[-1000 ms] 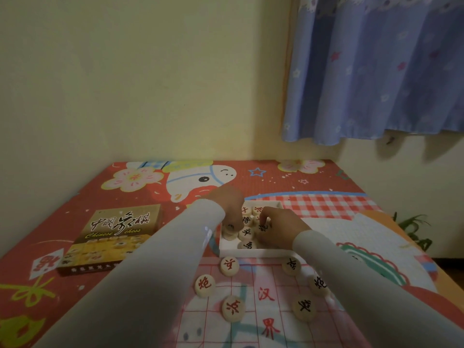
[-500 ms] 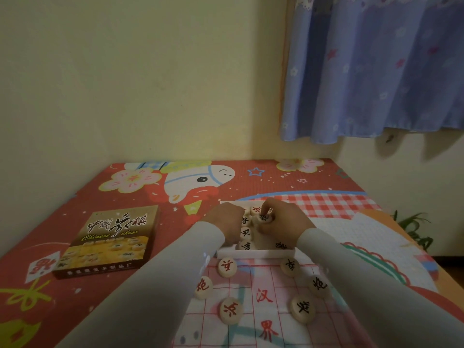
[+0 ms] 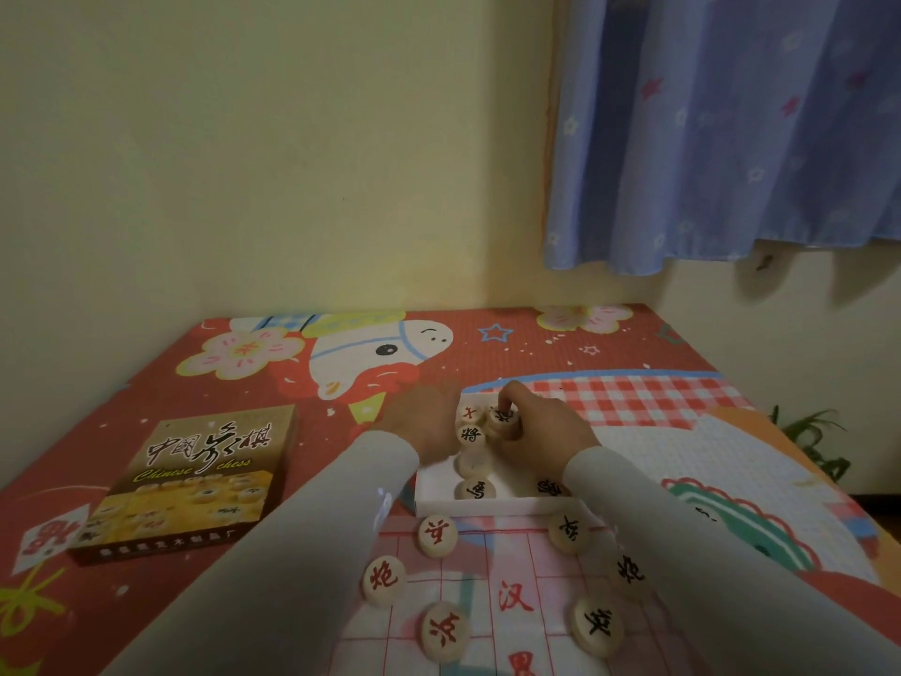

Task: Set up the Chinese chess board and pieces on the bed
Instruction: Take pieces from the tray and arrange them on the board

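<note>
A white tray (image 3: 492, 505) of round wooden chess pieces sits on the bed beyond the paper board (image 3: 487, 602). My right hand (image 3: 541, 431) reaches into the tray and pinches a black-marked piece (image 3: 504, 418) between thumb and fingers. At the tray's left edge lies my left hand (image 3: 426, 422), its fingers curled down among the pieces; what they hold is hidden. Three red-marked pieces (image 3: 437, 535) lie on the board's left side and three black-marked pieces (image 3: 597, 626) on its right.
The chess box lid (image 3: 195, 480) lies on the red patterned bedspread (image 3: 146, 383) to the left. Walls close the far side, with a blue curtain (image 3: 721, 129) at upper right. A green plant (image 3: 809, 441) shows past the bed's right edge.
My right hand has moved from the tray's near part to its far end and taken a black-marked piece. My left hand stayed at the tray's left edge.
</note>
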`<action>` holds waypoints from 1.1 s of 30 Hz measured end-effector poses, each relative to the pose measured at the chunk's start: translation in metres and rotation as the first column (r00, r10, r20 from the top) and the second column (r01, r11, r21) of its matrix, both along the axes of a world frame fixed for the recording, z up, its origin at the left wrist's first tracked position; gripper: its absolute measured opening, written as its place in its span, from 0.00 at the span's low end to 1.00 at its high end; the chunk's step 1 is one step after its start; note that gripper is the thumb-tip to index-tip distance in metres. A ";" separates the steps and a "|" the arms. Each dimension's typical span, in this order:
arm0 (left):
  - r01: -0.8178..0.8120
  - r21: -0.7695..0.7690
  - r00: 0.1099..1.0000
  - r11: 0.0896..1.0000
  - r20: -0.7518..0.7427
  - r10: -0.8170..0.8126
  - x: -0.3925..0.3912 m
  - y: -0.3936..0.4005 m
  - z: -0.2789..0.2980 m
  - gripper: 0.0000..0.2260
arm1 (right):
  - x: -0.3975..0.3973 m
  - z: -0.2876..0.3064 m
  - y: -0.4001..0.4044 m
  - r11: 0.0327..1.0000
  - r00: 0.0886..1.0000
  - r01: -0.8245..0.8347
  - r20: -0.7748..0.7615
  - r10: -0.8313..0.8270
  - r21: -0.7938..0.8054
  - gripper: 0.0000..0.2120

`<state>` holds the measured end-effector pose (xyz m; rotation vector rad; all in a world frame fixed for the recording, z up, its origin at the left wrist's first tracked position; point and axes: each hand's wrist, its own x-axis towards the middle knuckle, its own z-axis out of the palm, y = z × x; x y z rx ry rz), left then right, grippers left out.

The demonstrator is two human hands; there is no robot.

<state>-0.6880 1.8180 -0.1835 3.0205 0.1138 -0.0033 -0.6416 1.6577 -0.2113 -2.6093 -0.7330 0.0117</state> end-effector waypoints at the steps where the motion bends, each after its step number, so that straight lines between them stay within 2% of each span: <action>1: 0.010 0.039 1.000 0.999 0.007 -0.010 0.001 -0.001 -0.002 0.15 | 0.000 -0.002 0.000 1.000 1.000 0.004 0.020 -0.004 -0.019 0.12; 6: 0.030 0.137 0.999 0.990 -0.032 -0.026 0.001 -0.002 -0.006 0.15 | -0.001 -0.008 -0.001 1.000 1.000 0.005 0.006 -0.006 0.010 0.12; 10: 0.053 0.093 0.997 0.994 -0.059 -0.048 0.004 0.001 0.013 0.12 | 0.005 0.003 -0.006 0.982 0.998 0.032 -0.058 -0.021 0.184 0.13; 13: 0.019 -0.009 0.999 1.000 0.033 -0.019 0.012 0.005 0.019 0.13 | 0.011 0.004 -0.004 0.968 0.999 0.044 -0.017 -0.041 0.247 0.16; 19: -0.067 -0.140 0.984 0.988 0.152 0.088 0.025 0.009 -0.016 0.14 | 0.019 -0.010 0.009 0.989 0.997 0.062 0.037 -0.068 0.134 0.13; 23: -0.060 -0.088 0.986 0.994 0.149 0.073 0.033 0.010 -0.018 0.16 | 0.025 -0.012 0.011 0.996 0.990 0.043 0.133 -0.054 0.082 0.15; 27: -0.075 -0.008 0.992 0.997 0.105 0.076 0.032 0.006 -0.027 0.20 | 0.022 -0.021 0.012 0.994 0.986 0.056 0.153 -0.070 0.092 0.16; 33: -0.064 -0.031 0.996 0.998 0.067 0.065 0.035 0.014 -0.034 0.21 | 0.022 -0.023 0.011 0.995 0.984 0.051 0.168 -0.065 0.086 0.17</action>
